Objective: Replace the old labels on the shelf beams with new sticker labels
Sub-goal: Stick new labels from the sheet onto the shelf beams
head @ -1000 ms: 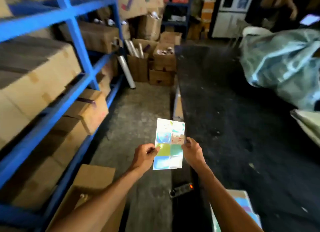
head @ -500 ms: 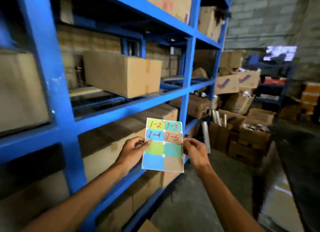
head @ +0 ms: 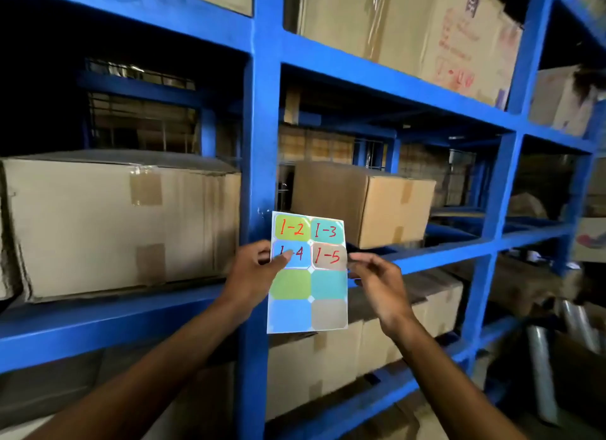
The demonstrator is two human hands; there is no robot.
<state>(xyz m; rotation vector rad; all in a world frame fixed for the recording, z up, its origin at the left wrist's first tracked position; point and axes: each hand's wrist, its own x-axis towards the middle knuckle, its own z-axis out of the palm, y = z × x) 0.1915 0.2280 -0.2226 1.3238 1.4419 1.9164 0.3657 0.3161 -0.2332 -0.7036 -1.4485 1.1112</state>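
A sticker sheet (head: pixel 307 292) with coloured labels, the upper ones marked 1-2, 1-3, 1-4 and 1-5 in red, is held upright in front of a blue shelf upright (head: pixel 260 164). My left hand (head: pixel 252 274) grips its left edge, thumb over the 1-4 label. My right hand (head: pixel 377 280) pinches the right edge beside the 1-5 label. The blue shelf beam (head: pixel 108 315) runs behind the sheet at hand height. No old label is visible on the beams.
Taped cardboard boxes fill the rack: a large box (head: pixel 118 223) to the left, another box (head: pixel 364 200) behind the sheet, more above and below. Plastic film rolls (head: pixel 541 370) lean at the lower right.
My view has swung up from the floor and turned to face the rack closely. Both hands kept the sheet and lifted it in front of the blue upright.
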